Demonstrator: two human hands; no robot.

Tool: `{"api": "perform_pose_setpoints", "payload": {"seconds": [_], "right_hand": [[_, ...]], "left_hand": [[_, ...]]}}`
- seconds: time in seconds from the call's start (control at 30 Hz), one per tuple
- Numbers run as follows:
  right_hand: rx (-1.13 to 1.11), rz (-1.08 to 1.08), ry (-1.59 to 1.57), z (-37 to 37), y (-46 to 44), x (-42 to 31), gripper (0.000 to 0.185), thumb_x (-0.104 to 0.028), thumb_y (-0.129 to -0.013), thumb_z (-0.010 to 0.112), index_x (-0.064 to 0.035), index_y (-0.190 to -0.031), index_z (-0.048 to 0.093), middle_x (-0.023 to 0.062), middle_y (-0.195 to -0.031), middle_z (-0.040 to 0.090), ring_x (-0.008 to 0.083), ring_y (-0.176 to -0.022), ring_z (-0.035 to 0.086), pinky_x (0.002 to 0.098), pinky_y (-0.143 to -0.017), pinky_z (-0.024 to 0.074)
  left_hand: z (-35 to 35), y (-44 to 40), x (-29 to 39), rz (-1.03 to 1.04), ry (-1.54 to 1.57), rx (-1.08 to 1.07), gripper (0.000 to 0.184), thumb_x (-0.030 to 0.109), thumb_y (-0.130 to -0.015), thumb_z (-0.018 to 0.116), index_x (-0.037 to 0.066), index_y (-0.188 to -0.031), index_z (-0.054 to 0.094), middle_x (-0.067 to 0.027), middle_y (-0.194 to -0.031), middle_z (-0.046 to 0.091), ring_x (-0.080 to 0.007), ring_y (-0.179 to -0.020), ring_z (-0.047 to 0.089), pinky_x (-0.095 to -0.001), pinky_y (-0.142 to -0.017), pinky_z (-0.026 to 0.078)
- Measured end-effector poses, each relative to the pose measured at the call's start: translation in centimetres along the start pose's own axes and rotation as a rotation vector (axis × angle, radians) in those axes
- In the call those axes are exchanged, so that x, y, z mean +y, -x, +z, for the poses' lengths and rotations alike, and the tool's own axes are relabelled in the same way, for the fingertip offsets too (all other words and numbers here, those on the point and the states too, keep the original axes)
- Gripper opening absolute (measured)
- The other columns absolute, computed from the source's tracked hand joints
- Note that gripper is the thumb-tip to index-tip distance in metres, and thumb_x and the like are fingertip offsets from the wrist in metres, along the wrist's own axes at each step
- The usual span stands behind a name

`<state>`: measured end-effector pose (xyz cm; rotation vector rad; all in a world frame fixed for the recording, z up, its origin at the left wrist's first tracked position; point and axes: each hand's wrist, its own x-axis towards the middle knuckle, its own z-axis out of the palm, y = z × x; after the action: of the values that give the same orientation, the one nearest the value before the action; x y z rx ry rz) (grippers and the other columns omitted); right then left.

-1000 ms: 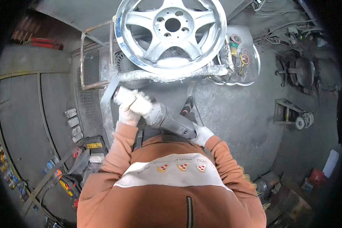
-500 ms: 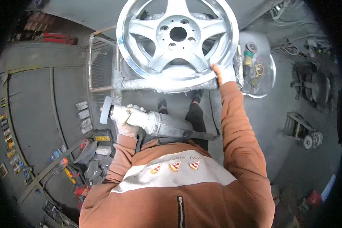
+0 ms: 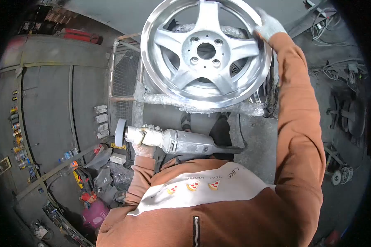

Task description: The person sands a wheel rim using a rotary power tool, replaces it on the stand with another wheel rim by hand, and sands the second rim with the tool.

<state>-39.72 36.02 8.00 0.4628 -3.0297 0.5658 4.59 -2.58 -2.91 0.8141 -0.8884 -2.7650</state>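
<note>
Stretching high, holding low

The left hand point(image 3: 144, 144) is holding the power tool point(image 3: 189, 142) in a wrapped grip, its long axis running crosswise below the wheel point(image 3: 226, 51). The right hand point(image 3: 271, 28), nearer the wheel, is touching its upper-right edge; whether it is gripping, I cannot tell.

wheel point(image 3: 206, 66): 1 | spokes point(image 3: 208, 18): 5 | bolt holes point(image 3: 194, 39): 4 | power tool point(image 3: 193, 142): 1 | gloved hands point(image 3: 271, 27): 2 | pizza prints point(image 3: 193, 186): 3
</note>
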Motion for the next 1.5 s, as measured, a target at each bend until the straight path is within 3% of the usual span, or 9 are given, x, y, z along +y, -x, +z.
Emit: {"api": "perform_pose_setpoints", "payload": {"seconds": [0.13, 0.3, 0.47, 0.57, 0.73, 0.83, 0.97, 1.03, 1.5], "right_hand": [[0.478, -0.108, -0.100, -3.6, 7.8, -8.6, 0.050, -0.022, -0.082, 0.065, -0.0042, -0.128, 0.057, 0.0258, -0.122, 0.061, 0.0353, -0.107, 0.063, 0.0388, -0.090, 0.0507], [-0.822, 0.081, -0.563, 1.1, 26.0, -14.7, 0.045, -0.023, -0.074, 0.072, -0.0059, -0.115, 0.067, 0.0195, -0.106, 0.069, 0.0304, -0.092, 0.069, 0.0380, -0.079, 0.0542], [-1.114, 0.157, -0.647, 12.8, 39.5, -12.2, 0.085, -0.021, -0.068, 0.074, -0.0063, -0.145, 0.041, 0.0218, -0.117, 0.065, 0.0221, -0.064, 0.062, 0.0326, -0.056, 0.0482], [-0.990, 0.597, -0.908, 13.3, 41.9, -14.4, 0.082, -0.012, -0.066, 0.069, -0.0081, -0.144, 0.042, 0.0208, -0.103, 0.068, 0.0151, -0.051, 0.056, 0.0293, -0.044, 0.0415], [-0.736, 0.378, -0.642, 15.3, 46.5, -11.6, 0.064, -0.014, -0.067, 0.071, -0.0048, -0.128, 0.055, 0.0173, -0.071, 0.066, 0.0168, -0.044, 0.054, 0.0305, -0.041, 0.0417], [-0.999, 0.782, -0.595, 9.0, 46.1, -11.1, 0.050, -0.017, -0.069, 0.072, -0.0034, -0.116, 0.062, 0.0206, -0.086, 0.069, 0.0293, -0.078, 0.070, 0.0377, -0.066, 0.0537], [-0.735, 0.682, -0.494, 5.3, 53.5, -5.8, 0.053, -0.018, -0.070, 0.073, -0.0031, -0.119, 0.060, 0.0216, -0.098, 0.069, 0.0306, -0.097, 0.068, 0.0388, -0.081, 0.0530], [-0.434, 0.620, -0.532, 0.6, 54.8, -5.0, 0.063, -0.015, -0.071, 0.075, -0.0017, -0.129, 0.054, 0.0208, -0.101, 0.069, 0.0285, -0.096, 0.069, 0.0374, -0.082, 0.0533], [-0.461, 0.570, -0.256, -17.9, 48.2, -5.6, 0.086, -0.001, -0.077, 0.063, 0.0089, -0.149, 0.017, 0.0333, -0.118, 0.059, 0.0403, -0.098, 0.067, 0.0362, -0.087, 0.0515]], "left_hand": [[-1.5, -0.5, 0.3, -0.030, 0.128, 0.037, 0.048, 0.027, -0.074, 0.076, 0.002, -0.111, 0.059, -0.0173, -0.106, 0.060, -0.0375, -0.102, 0.058, -0.0547, -0.096, 0.046], [-2.7, -1.6, 1.5, -0.034, 0.054, -0.065, 0.047, 0.029, -0.074, 0.076, 0.001, -0.109, 0.060, -0.0179, -0.106, 0.061, -0.0387, -0.103, 0.058, -0.0543, -0.098, 0.045], [-2.5, -3.3, 2.0, -0.148, 0.041, -0.154, 0.041, 0.018, -0.078, 0.070, 0.000, -0.113, 0.057, -0.0183, -0.108, 0.060, -0.0382, -0.104, 0.057, -0.0537, -0.096, 0.046], [-1.7, -4.0, 0.6, -0.222, -0.003, -0.183, 0.036, 0.021, -0.088, 0.064, 0.000, -0.116, 0.055, -0.0168, -0.107, 0.061, -0.0331, -0.099, 0.061, -0.0497, -0.093, 0.050], [7.1, -2.8, -4.0, -0.267, -0.128, -0.146, 0.033, 0.005, -0.082, 0.070, 0.001, -0.111, 0.057, -0.0112, -0.092, 0.065, -0.0249, -0.083, 0.065, -0.0378, -0.079, 0.054], [11.1, -2.3, -8.1, -0.414, -0.133, -0.294, 0.023, 0.002, -0.083, 0.067, 0.004, -0.104, 0.057, -0.0063, -0.088, 0.061, -0.0190, -0.080, 0.062, -0.0328, -0.074, 0.052], [16.0, -1.5, -15.3, -0.410, -0.165, -0.373, 0.024, 0.001, -0.078, 0.071, 0.010, -0.096, 0.057, -0.0003, -0.088, 0.057, -0.0130, -0.079, 0.058, -0.0282, -0.071, 0.050], [18.8, -0.5, -17.7, -0.488, -0.157, -0.356, 0.025, 0.005, -0.079, 0.073, 0.011, -0.098, 0.058, 0.0000, -0.089, 0.057, -0.0131, -0.084, 0.058, -0.0286, -0.076, 0.049], [26.6, -4.6, -26.9, -0.526, 0.232, -0.394, 0.027, 0.025, -0.094, 0.061, 0.004, -0.112, 0.059, -0.0105, -0.101, 0.066, -0.0240, -0.090, 0.066, -0.0414, -0.085, 0.055]]}}
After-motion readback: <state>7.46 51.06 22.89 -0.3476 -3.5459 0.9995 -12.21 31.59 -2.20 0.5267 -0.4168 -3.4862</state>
